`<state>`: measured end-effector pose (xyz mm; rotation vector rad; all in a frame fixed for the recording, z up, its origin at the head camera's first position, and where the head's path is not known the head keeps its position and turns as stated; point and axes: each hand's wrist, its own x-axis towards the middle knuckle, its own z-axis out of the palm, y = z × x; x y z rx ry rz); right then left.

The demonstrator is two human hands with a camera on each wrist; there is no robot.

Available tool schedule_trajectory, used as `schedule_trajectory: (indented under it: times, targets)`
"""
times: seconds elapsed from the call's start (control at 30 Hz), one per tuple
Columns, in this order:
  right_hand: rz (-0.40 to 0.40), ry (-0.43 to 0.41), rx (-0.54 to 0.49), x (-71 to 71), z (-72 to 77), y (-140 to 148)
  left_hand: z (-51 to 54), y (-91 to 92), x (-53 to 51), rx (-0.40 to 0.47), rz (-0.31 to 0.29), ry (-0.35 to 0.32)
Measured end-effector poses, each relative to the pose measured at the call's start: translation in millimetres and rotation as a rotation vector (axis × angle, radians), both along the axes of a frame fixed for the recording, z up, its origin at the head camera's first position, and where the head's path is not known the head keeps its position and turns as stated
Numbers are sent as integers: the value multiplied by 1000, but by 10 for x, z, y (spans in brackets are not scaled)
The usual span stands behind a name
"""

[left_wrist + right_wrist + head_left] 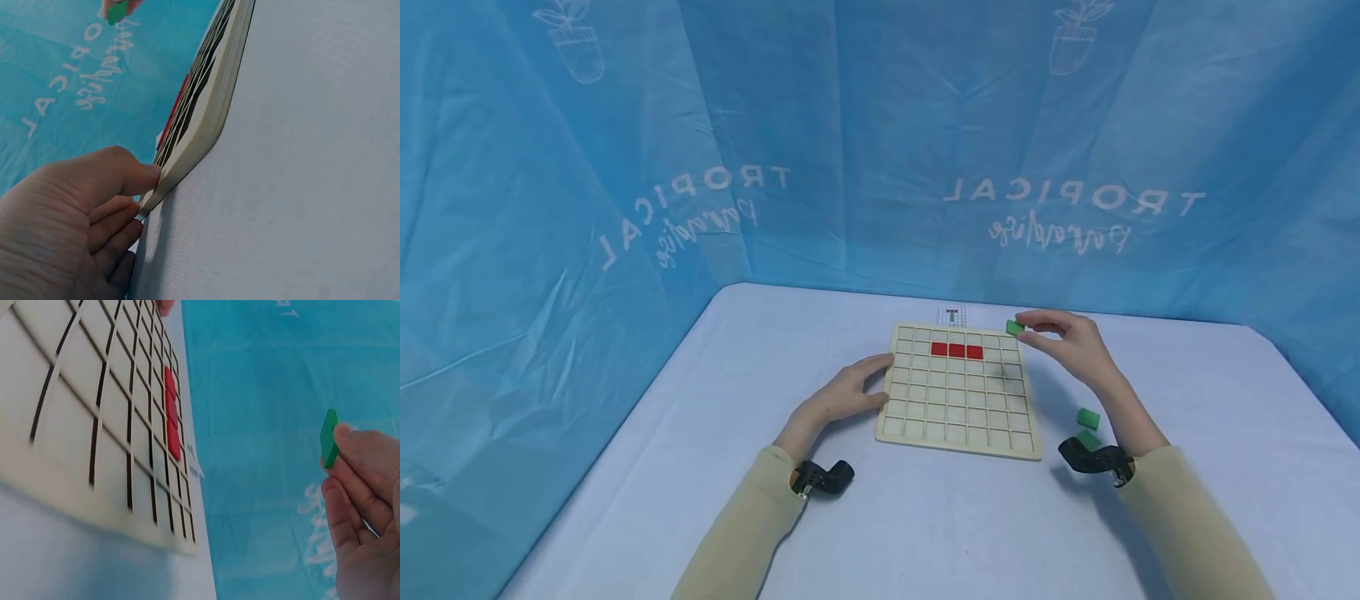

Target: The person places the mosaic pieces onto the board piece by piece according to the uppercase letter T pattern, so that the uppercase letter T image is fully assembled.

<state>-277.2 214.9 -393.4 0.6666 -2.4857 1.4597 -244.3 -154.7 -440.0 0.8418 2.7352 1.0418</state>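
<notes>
A pale wooden grid board (958, 451) lies flat on the white table. Three red tiles (957, 350) sit side by side in a row near its far edge. My left hand (847, 390) touches the board's left edge, thumb and fingertips spread along it with the fingers relaxed. Above the board's far right corner, my right hand (1071, 343) pinches a green tile (329, 439) between thumb and fingertips, clear of the grid. Two more green tiles lie right of the board, one (1088, 418) in full sight and the other (1088, 440) partly hidden behind the wrist camera.
Just beyond the board's far edge lies a small printed card (952, 316) with a grid showing red and green marks. The white table (970, 533) extends around the board. Blue printed sheeting (880, 150) hangs behind and at the sides.
</notes>
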Motion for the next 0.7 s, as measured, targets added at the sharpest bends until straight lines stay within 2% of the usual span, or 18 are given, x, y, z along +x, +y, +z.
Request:
schedule_trajectory:
  times: [0.13, 0.17, 0.2, 0.4, 0.7]
  targets:
    - [32, -26, -8, -37, -17, -154, 2, -1, 1, -1, -1, 2]
    - [5, -33, 23, 57, 93, -244, 5, 0, 3, 0, 0, 0]
    - [1, -45, 44, 85, 130, -303, 7, 1, 5, -2, 1, -3]
    - [39, -102, 24, 37, 101, -463, 33, 16, 5, -16, 8, -13]
    - [41, -109, 54, -27, 27, -617, 22, 4, 17, 1, 19, -34]
